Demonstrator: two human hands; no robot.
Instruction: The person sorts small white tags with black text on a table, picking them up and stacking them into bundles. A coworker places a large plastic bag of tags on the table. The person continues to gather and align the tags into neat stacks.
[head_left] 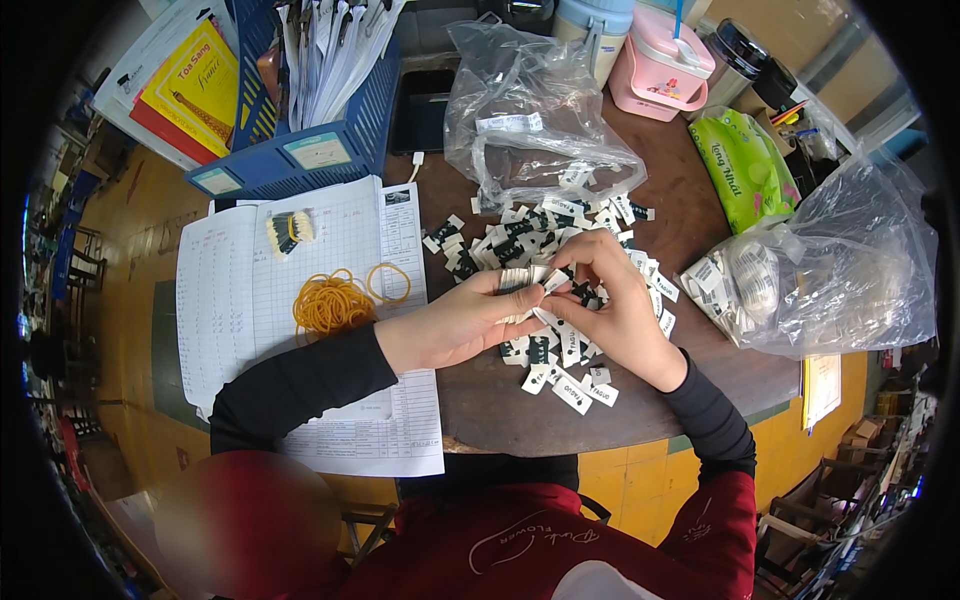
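My left hand (440,322) is closed round a stack of small fabric labels (515,281), its thumb pressed along the near side. Close beside it, my right hand (632,318) has thumb and fingers pinched at the stack's right end, apparently on a label there; the fingers partly hide it. Beneath and around both hands spreads a loose pile of white and dark labels (572,392) on the brown table (490,415). Left of my left hand lies a heap of yellow rubber bands (332,306). A banded bundle of labels (291,232) rests farther back on an open ruled notebook (215,275).
A clear plastic bag (530,90) lies behind the pile; another bag holding labels (800,285) stands at right. A blue file basket (350,150) is at back left, near a dark phone (423,110). A pink container (660,65) and green tissue pack (742,168) stand at back right.
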